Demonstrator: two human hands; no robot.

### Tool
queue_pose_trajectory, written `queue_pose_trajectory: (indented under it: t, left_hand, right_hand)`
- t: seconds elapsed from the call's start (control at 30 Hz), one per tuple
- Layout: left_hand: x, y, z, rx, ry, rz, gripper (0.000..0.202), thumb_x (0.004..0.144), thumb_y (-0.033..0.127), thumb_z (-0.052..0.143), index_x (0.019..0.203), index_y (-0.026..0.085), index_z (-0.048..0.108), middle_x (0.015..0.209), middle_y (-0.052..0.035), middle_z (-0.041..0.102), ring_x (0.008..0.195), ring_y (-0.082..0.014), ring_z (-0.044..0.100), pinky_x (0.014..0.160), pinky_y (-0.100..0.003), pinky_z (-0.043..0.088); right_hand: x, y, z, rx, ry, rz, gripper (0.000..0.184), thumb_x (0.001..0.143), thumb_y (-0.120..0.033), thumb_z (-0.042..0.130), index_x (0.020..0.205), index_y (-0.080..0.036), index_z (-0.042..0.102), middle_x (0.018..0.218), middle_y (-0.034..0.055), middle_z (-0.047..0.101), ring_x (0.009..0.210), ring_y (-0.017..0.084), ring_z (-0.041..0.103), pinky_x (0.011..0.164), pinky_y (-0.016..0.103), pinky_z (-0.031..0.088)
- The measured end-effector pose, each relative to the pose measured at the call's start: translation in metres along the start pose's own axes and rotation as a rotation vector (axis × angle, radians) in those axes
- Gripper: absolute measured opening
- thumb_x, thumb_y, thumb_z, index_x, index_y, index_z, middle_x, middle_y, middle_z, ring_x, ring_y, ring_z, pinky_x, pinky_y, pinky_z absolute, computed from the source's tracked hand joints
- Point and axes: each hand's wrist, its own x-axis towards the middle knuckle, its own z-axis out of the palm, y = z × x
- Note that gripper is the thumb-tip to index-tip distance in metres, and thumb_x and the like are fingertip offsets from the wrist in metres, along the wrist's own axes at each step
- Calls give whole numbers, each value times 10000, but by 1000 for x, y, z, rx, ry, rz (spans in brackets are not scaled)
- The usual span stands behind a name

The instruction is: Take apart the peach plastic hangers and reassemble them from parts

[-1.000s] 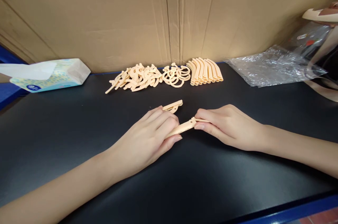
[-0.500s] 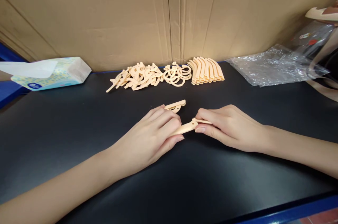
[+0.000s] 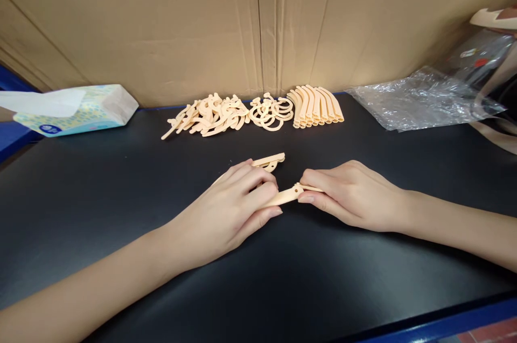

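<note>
Left hand [image 3: 230,208] is wrapping its fingers and thumb around a pale hollow arm [image 3: 286,195], leaving the end with a small hole sticking out towards the middle of the worktop [image 3: 242,294]. Facing it, the right hand [image 3: 357,195] is pinching a slim strip [image 3: 313,188] between thumb and bent fingers, and the strip's tip is meeting that holed end. Whether the two parts are already locking or only touching I cannot fairly tell, since the fingers are hiding much of both; the joint looks to be partway made.

Just beyond the left hand's knuckles, another pale piece [image 3: 270,160] is lying partly covered, showing a straight bar over a curved portion with a hole; it seems to be further put together than the loose stock.

Plenty is waiting unjoined along the back: a jumbled heap of curved pieces [image 3: 216,116], a small cluster of ring-like hooks [image 3: 266,114] beside it, and a neatly stacked row of bent arms [image 3: 317,106] to the right. Judging by those, most of the work is remaining. A tissue pack [image 3: 92,109] is sitting at far left, and clear plastic wrapping [image 3: 416,100] is lying at right.
</note>
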Motion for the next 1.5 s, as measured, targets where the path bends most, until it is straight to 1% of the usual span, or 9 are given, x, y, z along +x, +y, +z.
queue_pose_trajectory:
  t: [0.23,0.37,0.6,0.7,0.9,1.07,1.23,1.5]
  left_hand:
    - [-1,0,1,11,-9,10,166,1014,239,417,1006,183,574,1031,-43,586,1002,-175,534,1134,-398,319]
    - [-1,0,1,-6,-4,13,154,1012,236,421,1007,191,569,1030,-39,584,1003,-174,533,1130,-394,321]
    - [-2,0,1,-1,8,11,166,1010,239,422,988,194,580,1020,-36,591,981,-168,543,1120,-391,343]
    - [-2,0,1,1,21,13,182,1011,252,416,980,198,588,1020,-36,595,987,-172,549,1122,-396,346]
    - [-2,0,1,13,13,19,168,1010,241,419,981,189,577,1025,-38,587,993,-171,547,1135,-395,331]
    - [-1,0,1,1,8,15,190,1008,250,417,981,199,598,1020,-34,588,983,-167,557,1133,-400,346]
    - [-3,-1,2,-26,8,22,200,1009,251,406,967,198,594,1024,-38,574,1002,-169,553,1158,-427,317]
    - [-3,-2,2,-24,-7,31,199,1013,248,391,964,190,575,1039,-46,564,1018,-174,545,1167,-417,296]
  right_hand:
    - [-1,1,2,-196,50,-96,413,1060,-364,243,765,-198,480,611,-30,555,446,103,425,457,277,203]
    - [0,1,1,-317,87,-151,446,1061,-356,244,747,-187,512,608,-24,557,442,98,441,450,282,202]
    - [1,0,-2,-472,158,-243,412,1049,-320,307,728,-189,529,585,-25,523,458,107,440,466,284,253]
    - [1,-2,-3,-508,171,-252,396,1041,-312,333,716,-196,526,583,-23,520,475,116,448,482,281,278]
    - [1,-4,-3,-528,199,-247,377,1022,-315,381,691,-201,524,580,-26,520,476,118,454,497,274,306]
    - [0,-2,0,-482,236,-235,350,988,-303,418,672,-200,528,551,-33,503,459,106,438,486,273,279]
    - [0,-1,1,-437,243,-244,334,971,-300,438,667,-197,533,540,-37,489,453,101,431,475,272,267]
    - [1,-4,0,-458,282,-241,366,957,-306,445,614,-203,515,517,-36,483,440,103,428,467,269,277]
